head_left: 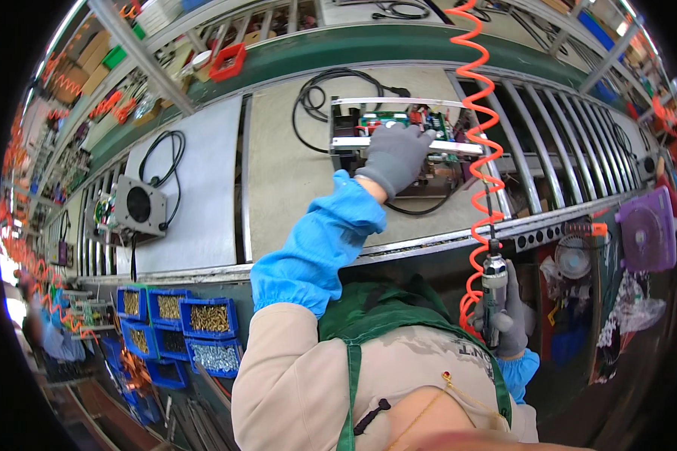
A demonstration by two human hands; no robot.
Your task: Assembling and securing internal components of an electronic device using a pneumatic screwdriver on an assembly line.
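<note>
In front of me an open metal frame (459,148) holds green circuit boards and wiring, with a black block at its left end. My left hand (399,156), in a grey glove and blue sleeve cover, is closed over the frame's near bar, its fingers reaching toward the boards. Down at my right side, my gloved right hand (513,319) is wrapped round an air screwdriver (494,282), upright with its shaft upward. An orange coiled hose (483,139) hangs beside the tool. Behind the frame a black power cable (308,101) lies looped on the pale work board (278,188).
A second unit with a black fan opening (139,204) sits on the left board. Blue bins (210,317) of screws and small fittings hang below the bench edge at left. Metal rollers (557,150) run to the right, near a purple basket (647,229) and a small fan (573,255).
</note>
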